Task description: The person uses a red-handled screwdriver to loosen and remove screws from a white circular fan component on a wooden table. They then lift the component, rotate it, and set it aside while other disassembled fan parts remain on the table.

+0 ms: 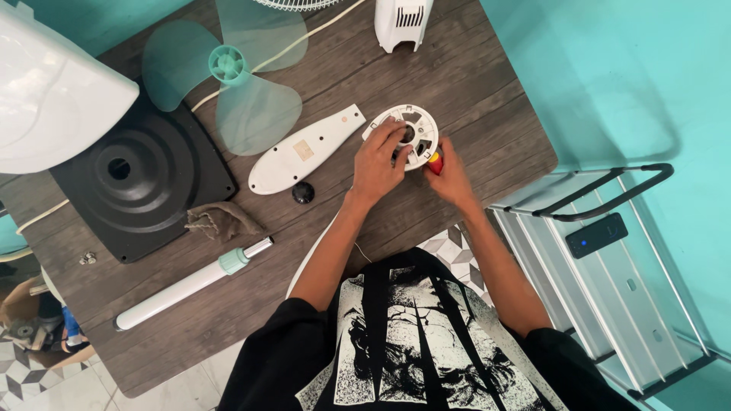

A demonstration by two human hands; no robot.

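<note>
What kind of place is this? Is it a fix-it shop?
Probably a home repair corner, not clearly a shop. A fan lies in pieces on a wooden table: the fan blade, black base, and white pole. The floor is tiled.

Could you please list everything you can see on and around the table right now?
Table: one, dark wood-grain, centre.
Round part: one, white, under the hands.
Red-handled tool: one, red and yellow, in the right hand.
Flat long cover: one, white, left of the round part.
Fan blade: one, translucent green, upper left.
Base plate: one, black, left.
Cloth: one, brown, beside the base plate.
Pole: one, white and green, lower left.
Knob: one, black, below the cover.
Housing: one, white, top edge.
Left hand: on the round part.
Right hand: grips the tool.
</note>
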